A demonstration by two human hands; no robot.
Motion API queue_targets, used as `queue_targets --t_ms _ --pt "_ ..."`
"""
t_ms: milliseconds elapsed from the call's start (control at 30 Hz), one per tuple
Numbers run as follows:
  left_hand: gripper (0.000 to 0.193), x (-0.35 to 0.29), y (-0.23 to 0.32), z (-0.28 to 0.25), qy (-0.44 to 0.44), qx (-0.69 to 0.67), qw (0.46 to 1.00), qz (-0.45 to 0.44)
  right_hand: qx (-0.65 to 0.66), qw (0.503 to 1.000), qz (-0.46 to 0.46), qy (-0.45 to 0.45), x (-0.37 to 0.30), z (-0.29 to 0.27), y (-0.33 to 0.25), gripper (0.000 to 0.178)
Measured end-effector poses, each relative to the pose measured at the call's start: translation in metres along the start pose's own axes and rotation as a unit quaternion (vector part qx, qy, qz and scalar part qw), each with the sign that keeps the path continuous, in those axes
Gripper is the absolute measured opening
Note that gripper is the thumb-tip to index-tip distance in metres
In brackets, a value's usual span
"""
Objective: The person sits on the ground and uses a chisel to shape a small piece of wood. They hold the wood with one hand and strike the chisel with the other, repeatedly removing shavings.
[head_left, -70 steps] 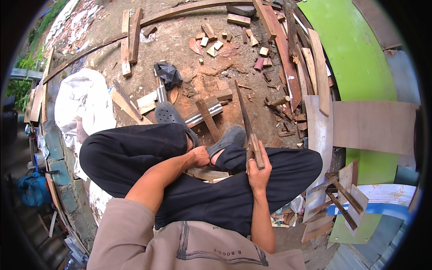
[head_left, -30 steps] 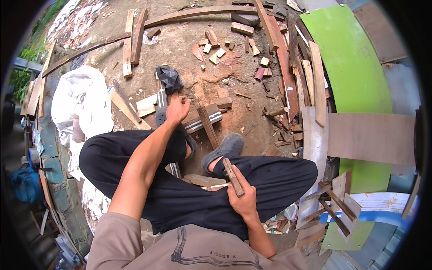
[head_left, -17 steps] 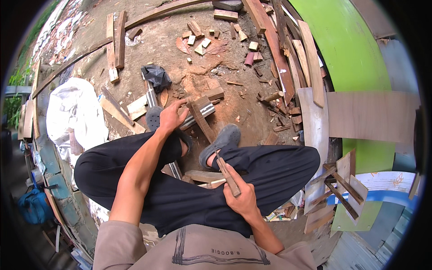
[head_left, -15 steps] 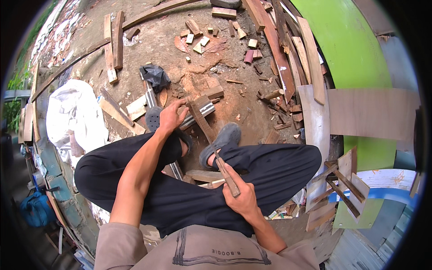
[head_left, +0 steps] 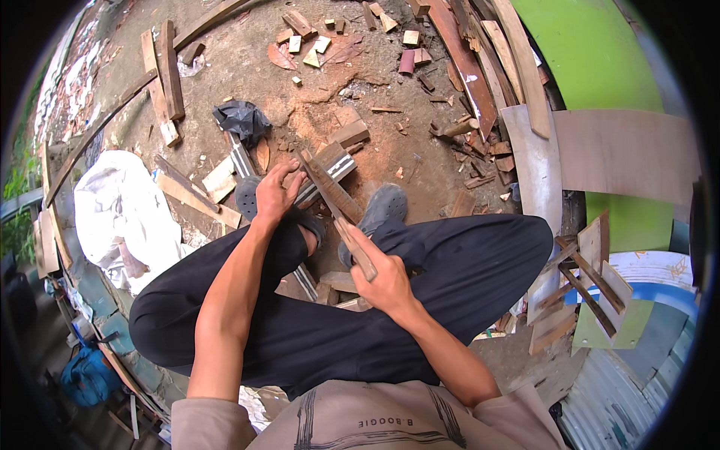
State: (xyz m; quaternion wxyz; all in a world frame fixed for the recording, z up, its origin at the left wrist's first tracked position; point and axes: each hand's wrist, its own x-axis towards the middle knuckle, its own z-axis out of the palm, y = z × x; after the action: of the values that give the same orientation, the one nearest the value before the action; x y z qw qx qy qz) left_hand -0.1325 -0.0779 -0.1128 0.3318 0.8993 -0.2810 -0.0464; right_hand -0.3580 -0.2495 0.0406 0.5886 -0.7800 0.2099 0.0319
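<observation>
My right hand [head_left: 386, 281] is wrapped around the wooden handle of a long, flat brownish file [head_left: 330, 187], its index finger stretched along the handle. The file slants away to the upper left, over a wooden block [head_left: 335, 156] lying on a rail with black and white stripes [head_left: 307, 196]. Close to the file's far end, my left hand [head_left: 277, 196] has its fingers curled in. What these fingers grip is hidden. My grey clogs [head_left: 385, 208] rest on either side of the striped rail.
Small wood offcuts [head_left: 311, 56] lie scattered on the dirt floor ahead. A black plastic bag [head_left: 241, 122] and white sacking [head_left: 124, 214] are at the left. Long boards [head_left: 517, 67] line the right, beside a green panel [head_left: 600, 67] and a stack of crossed wooden pieces [head_left: 589, 285].
My right hand has pushed the file forward and to the left, so its handle lies farther from my body. My left hand stays near the file's far end. The view has shifted a little.
</observation>
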Motion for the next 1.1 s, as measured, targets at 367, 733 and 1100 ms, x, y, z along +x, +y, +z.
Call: queue_targets --t_ms 367,733,1100 --pt "0.016 0.005 0.011 0.009 0.027 -0.044 0.999 -0.01 0.01 0.995 -0.081 0.061 0.11 0.063 0.057 0.066" --pt "0.018 -0.004 0.008 0.015 0.059 -0.073 0.994 -0.059 -0.003 0.999 -0.035 0.016 -0.043 -0.025 -0.001 0.069" --pt "0.018 0.005 0.015 0.011 0.031 -0.069 0.993 -0.093 0.022 1.0 -0.001 -0.008 0.099 0.036 0.021 0.065"
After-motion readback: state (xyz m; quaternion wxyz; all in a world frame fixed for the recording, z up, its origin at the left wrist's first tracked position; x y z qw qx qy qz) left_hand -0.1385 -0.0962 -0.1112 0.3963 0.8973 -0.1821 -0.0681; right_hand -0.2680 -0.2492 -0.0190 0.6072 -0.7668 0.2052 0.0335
